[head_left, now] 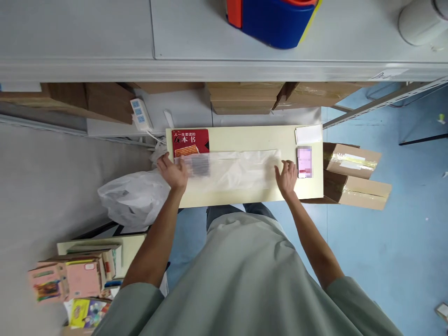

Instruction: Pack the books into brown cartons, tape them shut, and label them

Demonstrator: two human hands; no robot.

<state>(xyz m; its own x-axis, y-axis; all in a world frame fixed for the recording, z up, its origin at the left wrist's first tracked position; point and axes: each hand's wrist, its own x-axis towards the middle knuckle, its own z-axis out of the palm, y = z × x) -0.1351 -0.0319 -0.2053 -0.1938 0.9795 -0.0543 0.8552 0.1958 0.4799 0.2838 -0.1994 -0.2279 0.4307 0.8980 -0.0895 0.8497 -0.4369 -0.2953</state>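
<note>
A translucent plastic sheet (241, 170) lies lengthwise across the cream tabletop (245, 139). Its left end overlaps the lower part of a red book (189, 140) with white Chinese characters on the cover. My left hand (174, 174) is over the table's left end, thumb and fingers apart, with the thumb by the left end of the sheet. At the sheet's right end my right hand (287, 179) hovers or rests with fingers spread; contact with the sheet cannot be made out. Just right of it lies a phone (304, 162) with a pink screen, below a white pad (308, 134).
A grey shelf (105, 35) carrying a blue and red holder (276, 23) overhangs the far side. Cardboard boxes (243, 95) stand beneath it, with a power strip (142, 115). White plastic bags (136, 196) hang left, above stacked books (82, 275). Open cartons (364, 191) sit right.
</note>
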